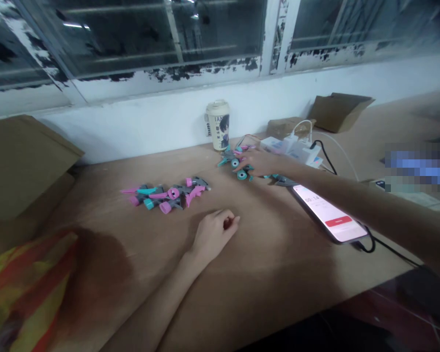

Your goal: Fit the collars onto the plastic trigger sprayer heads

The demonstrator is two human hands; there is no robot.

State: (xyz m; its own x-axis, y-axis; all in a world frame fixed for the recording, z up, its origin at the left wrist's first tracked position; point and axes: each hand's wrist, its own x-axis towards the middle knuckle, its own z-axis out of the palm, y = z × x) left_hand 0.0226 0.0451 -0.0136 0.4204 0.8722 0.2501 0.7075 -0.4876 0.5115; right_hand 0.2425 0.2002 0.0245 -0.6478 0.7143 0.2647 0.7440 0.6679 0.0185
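Note:
My left hand (215, 231) rests on the wooden table with its fingers curled in, and nothing shows inside them. Behind it and to the left lies a row of grey, pink and teal plastic toys (168, 194) with round wheel-like parts and pointed fins. My right hand (258, 162) reaches across to a second group of similar toys (242, 174) near the cup. Its thumb and forefinger are apart, around a teal wheel at the edge of that group. Part of the group is hidden beneath the hand.
A cream lidded cup (220, 128) stands by the wall. Under my right forearm lies a lit phone (330, 215) with a cable. White chargers (297, 148) and cardboard boxes (339, 112) sit back right. At left are a large carton (25, 166) and a red-yellow bag (29, 288).

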